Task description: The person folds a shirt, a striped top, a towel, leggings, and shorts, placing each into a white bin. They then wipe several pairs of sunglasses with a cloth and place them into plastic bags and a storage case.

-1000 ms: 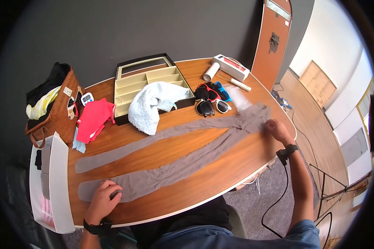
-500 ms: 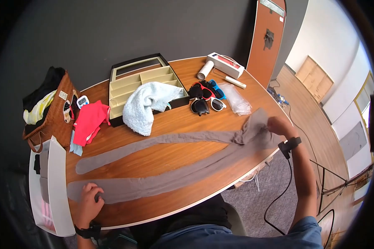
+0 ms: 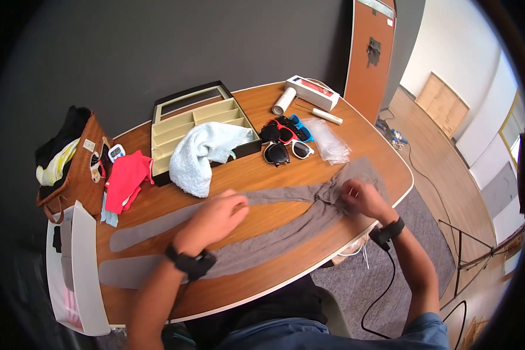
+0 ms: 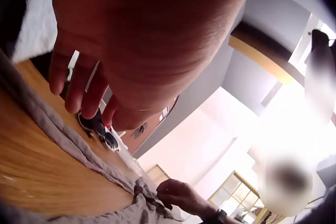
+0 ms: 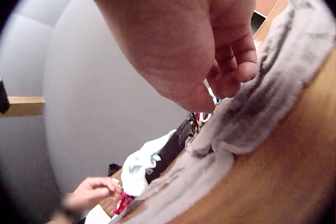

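A pair of sheer grey tights (image 3: 262,242) lies stretched across the table, its two feet at the left and the bunched waist part (image 3: 356,170) at the right. My left hand (image 3: 216,217) hovers over the middle of the legs, holding nothing. Its fingers are relaxed and slightly bent in the left wrist view. At the waist part, my right hand (image 3: 364,199) has its fingers loosely bent, fingertips close over the fabric. No cloth shows pinched between them in the right wrist view.
A pale blue towel (image 3: 189,166) lies partly on a compartment box (image 3: 169,125). Sunglasses (image 3: 277,153), a clear plastic bag (image 3: 326,142) and a white box (image 3: 312,92) sit beyond. Left are a red cloth (image 3: 125,181), a wicker basket (image 3: 87,175) and a white bin (image 3: 87,268).
My left hand has left the foot end and moved right, over the legs. My right hand drew the waist part toward the table's right edge, then came back left over it.
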`<state>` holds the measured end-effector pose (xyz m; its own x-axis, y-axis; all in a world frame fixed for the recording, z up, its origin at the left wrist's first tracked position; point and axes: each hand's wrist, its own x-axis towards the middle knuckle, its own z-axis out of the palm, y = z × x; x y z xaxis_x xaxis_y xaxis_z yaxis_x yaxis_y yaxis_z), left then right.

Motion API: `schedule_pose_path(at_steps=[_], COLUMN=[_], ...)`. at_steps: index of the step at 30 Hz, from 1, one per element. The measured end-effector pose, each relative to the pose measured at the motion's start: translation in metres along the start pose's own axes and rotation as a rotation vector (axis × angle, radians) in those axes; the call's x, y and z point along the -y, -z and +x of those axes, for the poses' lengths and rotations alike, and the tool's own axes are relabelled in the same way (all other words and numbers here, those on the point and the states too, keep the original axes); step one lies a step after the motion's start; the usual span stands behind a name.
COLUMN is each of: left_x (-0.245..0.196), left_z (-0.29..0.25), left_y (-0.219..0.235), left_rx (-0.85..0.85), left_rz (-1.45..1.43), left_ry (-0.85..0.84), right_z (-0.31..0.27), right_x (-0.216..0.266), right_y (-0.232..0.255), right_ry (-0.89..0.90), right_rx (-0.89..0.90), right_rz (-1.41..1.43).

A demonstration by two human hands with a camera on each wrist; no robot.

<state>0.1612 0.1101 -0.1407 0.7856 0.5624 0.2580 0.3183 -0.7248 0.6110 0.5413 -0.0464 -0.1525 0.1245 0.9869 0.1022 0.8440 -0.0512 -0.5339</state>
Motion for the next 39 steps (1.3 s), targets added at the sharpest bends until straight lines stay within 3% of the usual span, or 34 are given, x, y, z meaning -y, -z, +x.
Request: schedule_pose_path(at_steps=[2,4,6,8,10,13,17,19,20,23,24,26,27,29,30,34,36,39], left_x=[0.003,0.008,0.02,0.031,0.043,0.049,0.051,0.053,0.053,0.049,0.049,0.049,0.051,0.056,0.058,0.063,0.063,0.056], left_z=[0.032,0.056,0.066,0.07,0.068,0.061,0.055,0.055,0.055,0.057,0.057,0.058,0.058,0.053,0.05,0.051,0.05,0.049], left_y=[-0.033,-0.06,-0.071,-0.071,-0.062,-0.046,-0.041,-0.042,-0.043,-0.042,-0.041,-0.04,-0.039,-0.038,-0.037,-0.037,-0.038,-0.032], left_rx=[0.012,-0.079,-0.022,0.033,0.0,-0.056,-0.057,-0.049,-0.041,-0.007,-0.009,0.036,0.034,0.013,0.012,-0.092,-0.12,-0.154], left_rz=[0.058,0.214,0.246,0.279,0.27,0.3,0.312,0.304,0.299,0.278,0.279,0.236,0.237,0.233,0.232,0.235,0.243,0.099], left_ry=[-0.054,-0.103,-0.096,-0.084,0.165,0.295,0.316,0.309,0.304,0.32,0.317,0.357,0.358,0.342,0.351,0.337,0.314,0.36], right_z=[-0.012,-0.02,-0.026,-0.03,-0.031,-0.028,-0.017,-0.002,0.009,0.043,0.054,0.076,0.078,0.081,0.08,0.079,0.067,0.049], right_x=[-0.008,-0.017,-0.021,-0.025,-0.031,-0.04,-0.026,-0.028,-0.029,-0.037,-0.062,-0.123,-0.123,-0.107,-0.092,-0.085,-0.095,-0.094], right_y=[-0.008,-0.012,-0.006,0.001,0.006,0.006,0.025,0.042,0.049,0.062,0.053,0.031,0.032,0.035,0.044,0.055,0.052,0.057], right_ry=[-0.012,0.006,-0.018,-0.04,-0.082,-0.051,-0.053,-0.129,-0.13,-0.181,-0.18,0.141,0.144,-0.114,-0.296,-0.471,-0.23,-0.106], right_rx=[-0.007,-0.056,-0.05,-0.037,-0.031,-0.028,0.04,0.21,0.209,0.053,0.05,-0.259,-0.261,-0.153,-0.009,0.147,-0.133,-0.282], right_rz=[0.015,-0.05,-0.045,-0.037,-0.048,-0.082,-0.134,-0.1,-0.102,-0.006,-0.008,-0.378,-0.377,-0.218,-0.085,-0.034,-0.101,-0.008])
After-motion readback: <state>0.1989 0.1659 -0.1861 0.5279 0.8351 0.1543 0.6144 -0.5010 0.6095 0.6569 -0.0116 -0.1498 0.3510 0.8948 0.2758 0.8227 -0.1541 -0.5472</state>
